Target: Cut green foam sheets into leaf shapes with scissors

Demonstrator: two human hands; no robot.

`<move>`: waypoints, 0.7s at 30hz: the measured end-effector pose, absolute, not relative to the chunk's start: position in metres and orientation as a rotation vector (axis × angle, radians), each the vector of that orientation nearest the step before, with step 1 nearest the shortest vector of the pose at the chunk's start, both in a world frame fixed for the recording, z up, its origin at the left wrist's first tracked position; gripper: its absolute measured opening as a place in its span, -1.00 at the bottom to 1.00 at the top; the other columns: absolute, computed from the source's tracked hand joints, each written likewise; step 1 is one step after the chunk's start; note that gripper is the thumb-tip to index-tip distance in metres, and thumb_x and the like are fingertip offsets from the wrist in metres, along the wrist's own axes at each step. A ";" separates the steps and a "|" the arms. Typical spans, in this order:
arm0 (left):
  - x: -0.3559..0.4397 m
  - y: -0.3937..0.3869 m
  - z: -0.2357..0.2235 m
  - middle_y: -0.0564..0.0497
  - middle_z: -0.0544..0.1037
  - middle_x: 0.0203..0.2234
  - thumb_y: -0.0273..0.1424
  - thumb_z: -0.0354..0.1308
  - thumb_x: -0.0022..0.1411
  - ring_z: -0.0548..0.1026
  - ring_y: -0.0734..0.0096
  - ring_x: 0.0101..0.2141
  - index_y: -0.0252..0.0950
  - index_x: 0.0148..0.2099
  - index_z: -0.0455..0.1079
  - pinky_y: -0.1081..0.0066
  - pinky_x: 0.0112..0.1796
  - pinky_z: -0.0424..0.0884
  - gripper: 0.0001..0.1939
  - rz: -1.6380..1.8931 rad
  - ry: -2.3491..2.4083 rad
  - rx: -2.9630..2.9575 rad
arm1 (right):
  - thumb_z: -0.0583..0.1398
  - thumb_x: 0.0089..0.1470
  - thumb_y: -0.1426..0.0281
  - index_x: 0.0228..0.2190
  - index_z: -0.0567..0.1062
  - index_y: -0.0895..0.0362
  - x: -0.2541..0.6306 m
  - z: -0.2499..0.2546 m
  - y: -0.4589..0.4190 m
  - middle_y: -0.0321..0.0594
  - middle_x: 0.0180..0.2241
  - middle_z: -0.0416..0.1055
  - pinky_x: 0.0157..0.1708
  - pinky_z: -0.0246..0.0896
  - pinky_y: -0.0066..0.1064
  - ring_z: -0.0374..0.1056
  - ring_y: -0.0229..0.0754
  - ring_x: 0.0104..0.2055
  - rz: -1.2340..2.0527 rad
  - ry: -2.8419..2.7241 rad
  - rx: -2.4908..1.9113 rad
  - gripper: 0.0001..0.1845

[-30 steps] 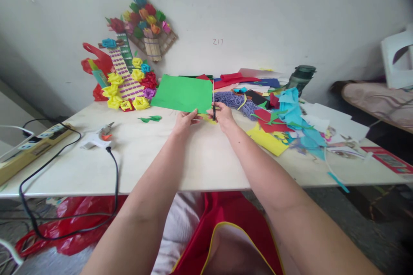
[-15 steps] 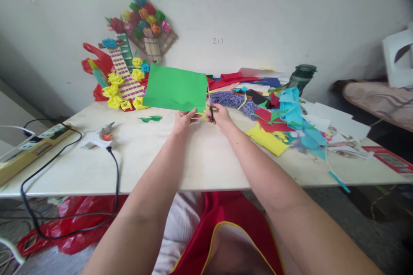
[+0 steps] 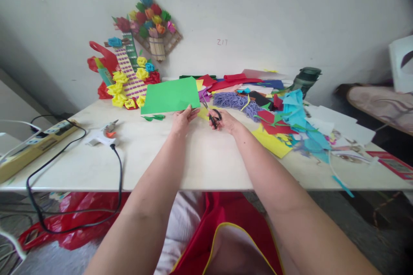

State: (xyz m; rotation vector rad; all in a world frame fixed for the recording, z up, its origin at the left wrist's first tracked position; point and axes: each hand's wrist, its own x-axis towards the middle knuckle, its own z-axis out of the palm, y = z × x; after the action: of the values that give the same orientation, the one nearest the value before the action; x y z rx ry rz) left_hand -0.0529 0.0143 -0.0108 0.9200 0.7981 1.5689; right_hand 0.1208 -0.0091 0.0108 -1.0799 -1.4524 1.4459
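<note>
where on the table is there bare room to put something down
Bare: the front middle, between the left forearm and right forearm; the stretch from the black cord to the left forearm; a smaller patch in front of the yellow sheet. Crowded: back left, with paper flowers, and back right, with purple yarn and cut paper.

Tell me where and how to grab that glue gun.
I'd take the glue gun by its white plastic body, from above: it lies flat with its top exposed. Keep off the metal nozzle, which points away and may be hot, and clear of the black cord at the near side.
</note>
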 end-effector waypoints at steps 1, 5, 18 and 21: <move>-0.053 0.015 -0.011 -0.13 0.58 -0.37 -0.35 0.24 0.04 0.56 0.30 -0.26 -0.38 -0.31 0.38 0.48 -0.33 0.46 -0.79 1.577 0.788 0.909 | 0.15 0.07 0.16 -0.36 0.37 0.18 0.121 0.011 -0.009 -0.28 -0.64 0.38 -0.76 0.00 -0.59 0.28 -0.34 -0.70 1.457 -1.466 -1.081 -0.69; -0.054 0.016 -0.013 -0.13 0.58 -0.32 -0.37 0.24 0.05 0.56 0.32 -0.26 -0.38 -0.29 0.38 0.50 -0.33 0.46 -0.79 1.588 0.754 0.901 | 0.14 0.07 0.13 -0.32 0.39 0.18 0.123 0.009 -0.009 -0.27 -0.61 0.41 -0.75 0.02 -0.58 0.30 -0.33 -0.67 1.489 -1.534 -1.058 -0.66; -0.051 0.015 -0.010 -0.13 0.57 -0.51 -0.51 0.16 0.12 0.58 0.32 -0.33 -0.43 -0.34 0.35 0.47 -0.30 0.48 -0.94 1.557 0.728 0.821 | 0.16 0.06 0.13 -0.31 0.39 0.22 0.122 0.009 -0.011 -0.22 -0.57 0.43 -0.75 0.06 -0.59 0.31 -0.34 -0.66 1.496 -1.638 -0.951 -0.63; -0.050 0.013 -0.008 -0.14 0.57 -0.50 -0.54 0.12 0.15 0.58 0.32 -0.32 -0.45 -0.34 0.37 0.46 -0.27 0.49 -0.95 1.546 0.734 0.810 | 0.16 0.06 0.12 -0.32 0.38 0.22 0.122 0.009 -0.011 -0.23 -0.57 0.43 -0.76 0.06 -0.58 0.30 -0.34 -0.66 1.496 -1.648 -0.975 -0.62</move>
State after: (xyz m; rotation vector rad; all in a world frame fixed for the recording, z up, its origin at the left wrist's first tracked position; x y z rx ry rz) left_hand -0.0496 0.0127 -0.0081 0.8098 0.7337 1.5458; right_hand 0.1218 -0.0113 0.0093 -0.9749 -1.6480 1.4964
